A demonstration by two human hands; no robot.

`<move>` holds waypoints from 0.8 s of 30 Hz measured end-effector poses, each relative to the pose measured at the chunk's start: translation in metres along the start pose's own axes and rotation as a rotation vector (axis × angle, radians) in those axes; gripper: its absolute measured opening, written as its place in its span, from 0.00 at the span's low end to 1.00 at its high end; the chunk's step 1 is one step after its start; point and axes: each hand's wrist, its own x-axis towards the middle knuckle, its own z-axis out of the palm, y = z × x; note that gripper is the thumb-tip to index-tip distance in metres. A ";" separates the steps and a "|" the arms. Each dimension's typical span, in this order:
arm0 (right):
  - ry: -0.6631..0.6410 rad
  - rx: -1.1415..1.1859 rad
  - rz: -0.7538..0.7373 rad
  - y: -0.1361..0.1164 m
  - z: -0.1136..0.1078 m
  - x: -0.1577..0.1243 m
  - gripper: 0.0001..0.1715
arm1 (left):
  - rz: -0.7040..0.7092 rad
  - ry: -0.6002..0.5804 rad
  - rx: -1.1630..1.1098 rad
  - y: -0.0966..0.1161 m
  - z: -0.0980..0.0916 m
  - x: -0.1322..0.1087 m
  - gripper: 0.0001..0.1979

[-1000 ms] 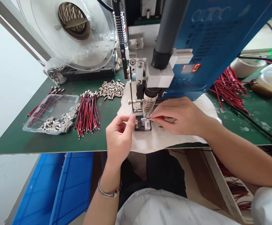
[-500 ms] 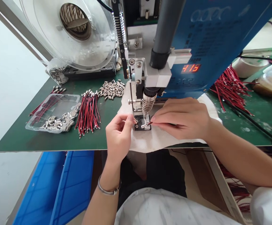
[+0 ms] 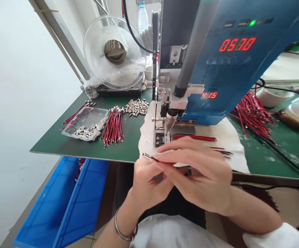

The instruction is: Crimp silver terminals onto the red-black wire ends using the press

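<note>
My right hand point(image 3: 203, 172) pinches a short red-and-black wire point(image 3: 155, 159) between thumb and fingertips. On the wire's end sits a small silver metal connector point(image 3: 146, 156), pointing left. Just below it, my left hand point(image 3: 151, 184) is curled with its fingers under the right hand's fingertips; whatever it may hold is hidden. Both hands are in front of a small black fixture point(image 3: 161, 138), above which stands the soldering head point(image 3: 170, 122) with a coiled spring. Behind my right fingers, several red-and-black wires point(image 3: 195, 137) lie on a white cloth point(image 3: 148, 137).
The blue machine box point(image 3: 208, 72) with red digits rises behind the fixture. Left are a clear plastic tray point(image 3: 69, 129) of connectors, a wire bundle point(image 3: 113, 127) and a connector pile point(image 3: 137, 107). More red wires point(image 3: 255, 113) lie right. Blue bins point(image 3: 59, 199) stand below the table edge.
Both hands have come back from the fixture toward my body, the right one bringing the wire and connector. They now meet. The view has shifted, showing wires on the cloth.
</note>
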 end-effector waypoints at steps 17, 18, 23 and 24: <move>0.005 -0.121 0.266 0.058 0.003 -0.047 0.29 | -0.534 -0.390 0.948 -0.030 -0.140 0.089 0.27; -0.007 -0.118 0.260 0.059 0.004 -0.048 0.30 | -0.554 -0.488 1.070 -0.034 -0.144 0.103 0.26; -0.069 -0.120 0.256 0.058 0.007 -0.048 0.30 | -0.604 -0.744 1.326 -0.048 -0.146 0.147 0.20; -0.074 -0.123 0.259 0.058 0.007 -0.048 0.30 | -0.609 -0.767 1.334 -0.051 -0.144 0.150 0.20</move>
